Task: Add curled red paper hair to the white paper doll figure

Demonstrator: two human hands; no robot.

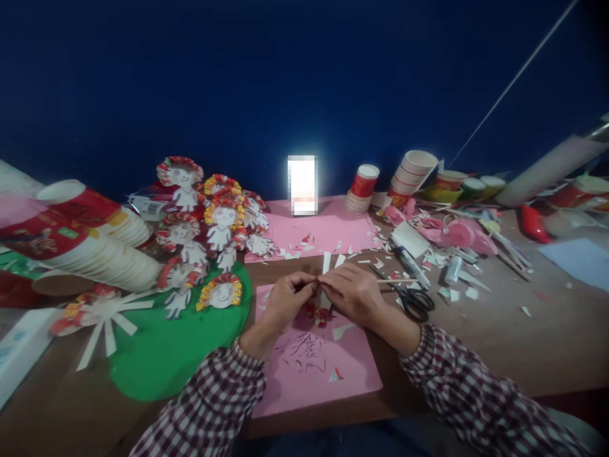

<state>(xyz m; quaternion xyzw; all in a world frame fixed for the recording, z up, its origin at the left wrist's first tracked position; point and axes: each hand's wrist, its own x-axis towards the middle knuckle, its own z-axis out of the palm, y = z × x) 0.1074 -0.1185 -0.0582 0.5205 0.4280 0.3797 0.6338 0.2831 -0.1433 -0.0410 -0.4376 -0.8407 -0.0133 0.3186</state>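
Note:
My left hand [291, 297] and my right hand [354, 289] meet at the fingertips, both closed in a pinch. Between them is a paper cup cut into strips [326, 263]; white strips stick out beyond my fingers, and red curled bits show below. A thin wooden stick [399, 280] runs out to the right from under my right hand, seemingly held in it. My fingers hide the pinched spot itself. Beneath lies a pink sheet [342, 381] with dark scribbles and paper scraps. Black-handled scissors [415, 303] rest just right of my right hand.
Left, a green round sheet [190, 355] carries several paper figures [223, 222] with curled red and yellow rims, near stacked paper cups [104, 254]. Behind stand a blurred bright screen [302, 184] and more cups [412, 174]. Scraps, a marker [412, 263] and pink paper [457, 231] clutter the right.

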